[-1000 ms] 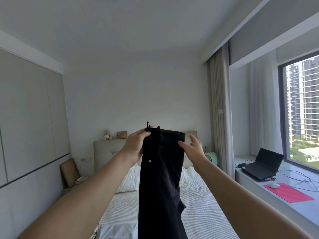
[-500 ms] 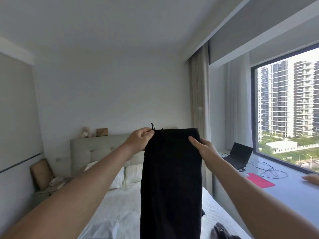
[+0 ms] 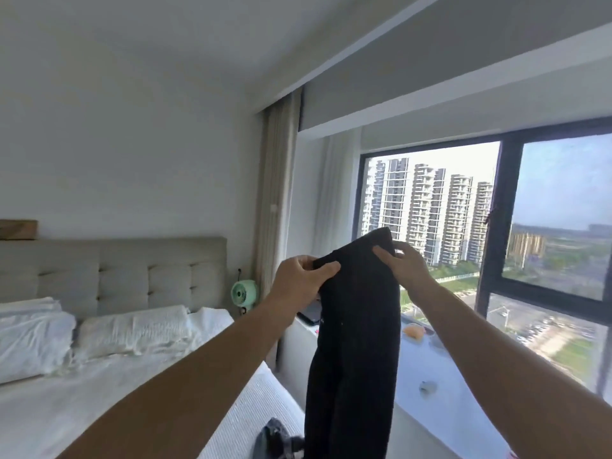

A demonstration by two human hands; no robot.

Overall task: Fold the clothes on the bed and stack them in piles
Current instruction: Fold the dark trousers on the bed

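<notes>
Above the right edge of the bed (image 3: 99,392), black trousers (image 3: 356,342) hang full length in the air, held up by the waistband in front of the window (image 3: 496,226); left hand (image 3: 303,281) pinches the left end of the band, thumb over the front; right hand (image 3: 402,265) grips the right end, fingers behind the cloth; legs appear doubled one over the other, lower part out of view; step in hand looks like lining up the trousers before folding; next move likely calls for lowering them flat onto the bed and folding the legs up toward the waist; another dark garment (image 3: 278,438) lies crumpled at the near edge, unfolded; no pile in view.
</notes>
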